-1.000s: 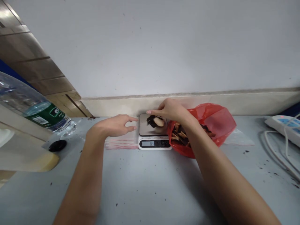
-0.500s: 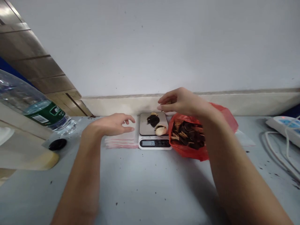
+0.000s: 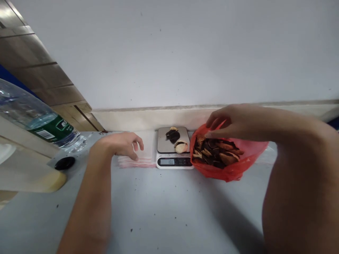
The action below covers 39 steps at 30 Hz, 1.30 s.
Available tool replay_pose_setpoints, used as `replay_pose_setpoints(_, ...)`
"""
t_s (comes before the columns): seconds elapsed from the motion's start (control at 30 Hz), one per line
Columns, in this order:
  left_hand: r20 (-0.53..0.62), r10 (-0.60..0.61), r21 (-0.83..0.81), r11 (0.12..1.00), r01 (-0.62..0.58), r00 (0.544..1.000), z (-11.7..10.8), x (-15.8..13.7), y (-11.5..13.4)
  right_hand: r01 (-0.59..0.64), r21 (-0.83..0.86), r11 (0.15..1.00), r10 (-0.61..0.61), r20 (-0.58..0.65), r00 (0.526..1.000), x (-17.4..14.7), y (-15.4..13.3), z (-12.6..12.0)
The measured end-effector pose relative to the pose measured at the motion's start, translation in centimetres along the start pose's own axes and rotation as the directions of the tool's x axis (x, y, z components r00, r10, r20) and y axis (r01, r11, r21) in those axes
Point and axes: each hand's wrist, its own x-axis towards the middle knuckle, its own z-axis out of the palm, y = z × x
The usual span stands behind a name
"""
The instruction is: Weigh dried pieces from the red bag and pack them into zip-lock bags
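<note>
Dried dark slices, some with pale rinds, fill a red plastic bag [image 3: 233,173]. My right hand [image 3: 230,121] hovers at its mouth, thumb and curled fingers apart, with nothing visible between them. Left of the bag stands a small digital scale [image 3: 174,162] reading 10.8. On its metal plate lie a dark slice [image 3: 173,135] and a pale curved slice [image 3: 181,146]. Over a stack of clear zip bags [image 3: 137,163] with red lines, my left hand [image 3: 127,144] hangs with loosely bent fingers apart, holding nothing.
At left, a water bottle [image 3: 53,130] with a green label leans into view, near a translucent container [image 3: 29,169] and a black oval object [image 3: 65,163]. A white wall [image 3: 169,56] rises behind the grey tabletop [image 3: 159,211], which carries dark specks.
My right hand has moved from above the scale rightward to the red bag. The display has gone from 7.9 to 10.8. My left hand has shifted slightly left and down.
</note>
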Motion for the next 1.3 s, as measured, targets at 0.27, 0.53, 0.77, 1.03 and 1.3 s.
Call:
replay_pose_setpoints(0.27, 0.048, -0.007, 0.002, 1.0, 0.007, 0.999, 0.3, 1.0, 0.0, -0.04, -0.032, 0.999, 0.046, 0.216, 0.975, 0.0, -2.6, 0.0)
replay_pose_setpoints(0.53, 0.012, 0.056, -0.105, 0.993, -0.054, 0.998, 0.3, 1.0, -0.8, 0.074, 0.0, 0.997, -0.073, 0.187, 0.98, 0.7, -3.8, 0.9)
replay_pose_setpoints(0.77, -0.493, 0.145, -0.226, 0.931, -0.287, 0.858, -0.5, -0.7, -0.7, 0.319, 0.22, 0.922, -0.315, -0.051, 0.948, 1.2, -5.3, 2.0)
replay_pose_setpoints(1.03, -0.837, 0.155, -0.187, 0.82, -0.54, 0.525, -0.1, -2.1, 2.1, 0.466, 0.379, 0.799, -0.469, -0.092, 0.878, 2.6, -8.3, 5.1)
replay_pose_setpoints(1.3, -0.731, 0.392, -0.073, 0.769, -0.635, 0.558, 0.3, -1.4, 1.6, 0.314, 0.525, 0.791, -0.223, -0.231, 0.947, 2.4, -8.3, 4.2)
